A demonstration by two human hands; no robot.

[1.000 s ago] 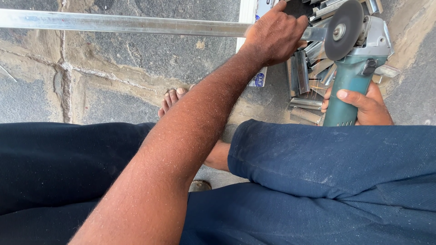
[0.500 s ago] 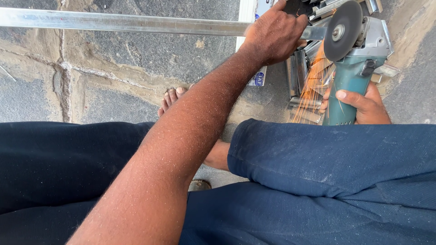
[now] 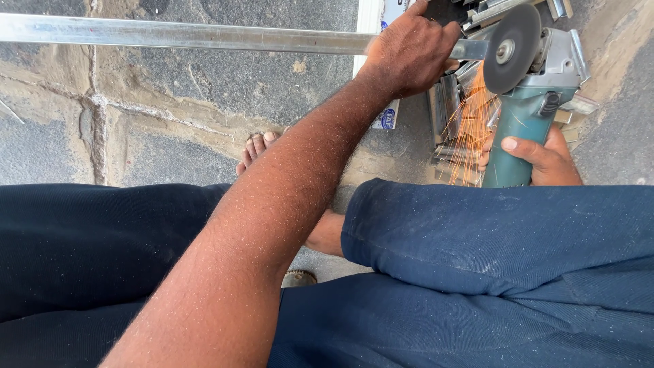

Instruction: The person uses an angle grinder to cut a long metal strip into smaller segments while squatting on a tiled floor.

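My left hand (image 3: 412,51) presses down on a long square metal tube (image 3: 184,35) that runs from the left edge across the stone floor. My right hand (image 3: 538,153) grips the green body of an angle grinder (image 3: 528,102). Its dark cutting disc (image 3: 511,49) sits against the tube just right of my left hand. Orange sparks (image 3: 466,126) stream downward from the cut. My legs in dark blue trousers fill the lower half of the view.
Several short cut pieces of metal tube (image 3: 449,102) are stacked under and beside the grinder. A white strip with a blue label (image 3: 381,116) lies under the tube. My bare foot (image 3: 255,150) rests on the stone paving (image 3: 170,102).
The grinder disc has come down against the tube and the spray of sparks has grown. Both hands stay where they were.
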